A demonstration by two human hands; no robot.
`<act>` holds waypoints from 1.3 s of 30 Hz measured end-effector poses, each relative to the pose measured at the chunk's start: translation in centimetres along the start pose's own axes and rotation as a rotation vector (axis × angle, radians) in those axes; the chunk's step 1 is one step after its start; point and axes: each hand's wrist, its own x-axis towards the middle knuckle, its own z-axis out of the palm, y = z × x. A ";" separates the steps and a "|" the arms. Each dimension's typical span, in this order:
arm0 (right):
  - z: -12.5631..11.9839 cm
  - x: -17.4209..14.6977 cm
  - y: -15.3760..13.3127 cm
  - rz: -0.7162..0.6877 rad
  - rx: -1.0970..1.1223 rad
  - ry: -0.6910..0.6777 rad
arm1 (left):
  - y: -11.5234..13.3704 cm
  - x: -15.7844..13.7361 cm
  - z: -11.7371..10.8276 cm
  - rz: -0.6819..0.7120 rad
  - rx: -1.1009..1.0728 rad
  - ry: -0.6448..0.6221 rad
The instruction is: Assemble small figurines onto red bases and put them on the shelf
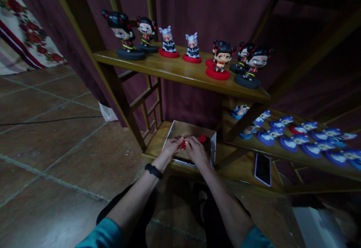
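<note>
Teal sleeves (103, 235) pushed back from the forearms, a person works with both bare hands inside an open white-walled cardboard box (213, 148) on the bottom shelf (155, 144) of a wooden display rack. Left hand (171, 148) and right hand (196, 152) meet above the box floor, fingers of both closed around a small red figurine (183, 143), which sits between the fingertips and is partly hidden by them. A red disc (202, 139) lies in the box, just beyond the right hand and to its right. A black wristband (153, 171) circles the left wrist. To the right of the box, a smartphone (263, 169) with a lilac edge lies on the wood, its screen dark. On the upper shelf (169, 72), black-haired figurines (221, 54) on dark or red bases stand toward both ends, with two pale-haired figurines (168, 43) on red bases between them. Blue figurines (295, 140), mostly on blue bases, line the side shelf (282, 157) at right. Behind hangs a maroon curtain (194, 101); near its foot at left, marks on a white sheet (108, 111) are too small to read, while red flowers pattern a pale cloth (52, 43) beyond the tiled floor (56, 139)
</note>
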 end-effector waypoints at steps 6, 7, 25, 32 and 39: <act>0.0 0.5 0.5 0.060 0.058 0.027 | -0.2 0.0 0.0 -0.036 -0.069 -0.040; 0.1 0.6 0.6 0.086 0.089 0.031 | -0.2 0.1 0.0 -0.055 -0.092 -0.048; 1.5 1.3 3.2 0.390 0.673 0.016 | -0.1 0.2 -0.2 -0.156 -0.172 -0.103; 0.9 1.2 2.3 0.476 0.791 -0.018 | -0.1 0.2 -0.2 -0.150 -0.171 -0.106; 0.6 1.2 1.7 0.548 0.828 -0.014 | -0.7 0.3 -0.1 -0.121 -0.169 -0.091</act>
